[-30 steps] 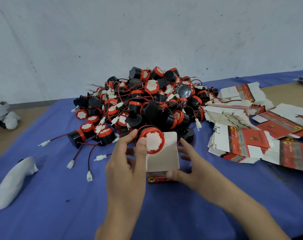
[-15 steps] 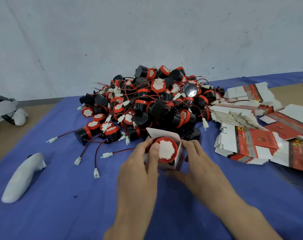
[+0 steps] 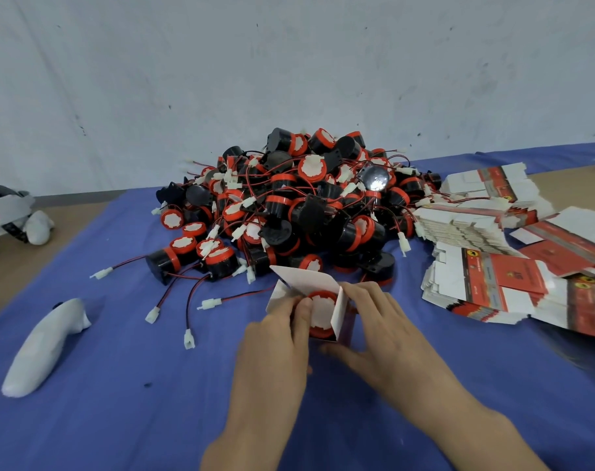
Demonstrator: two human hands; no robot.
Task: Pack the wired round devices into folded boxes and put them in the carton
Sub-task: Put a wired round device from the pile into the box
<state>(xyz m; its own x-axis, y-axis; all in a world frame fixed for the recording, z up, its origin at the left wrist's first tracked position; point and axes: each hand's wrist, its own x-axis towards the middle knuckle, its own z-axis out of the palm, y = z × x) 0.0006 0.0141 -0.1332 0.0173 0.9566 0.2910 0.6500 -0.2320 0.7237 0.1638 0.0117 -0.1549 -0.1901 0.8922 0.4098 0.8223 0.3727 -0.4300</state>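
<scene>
A small folded box [image 3: 308, 283] with white flaps stands open on the blue cloth in front of me. A round black device with a red rim and white face [image 3: 321, 312] sits sunk into its mouth. My left hand [image 3: 275, 348] holds the box's left side, thumb against the device's face. My right hand [image 3: 384, 331] grips the box's right side, fingers at the right flap. A big pile of the same wired devices [image 3: 299, 205] lies just behind. No carton is in view.
Stacks of flat unfolded red-and-white boxes [image 3: 493, 266] lie at the right. Loose red-black wires with white plugs [image 3: 187, 338] trail left of the box. A white controller [image 3: 41, 348] lies at the left, a headset [image 3: 3, 212] beyond it. A grey wall stands behind.
The device has gone from above the box down into its open mouth. The box came upright and both hands closed in on its sides and flaps.
</scene>
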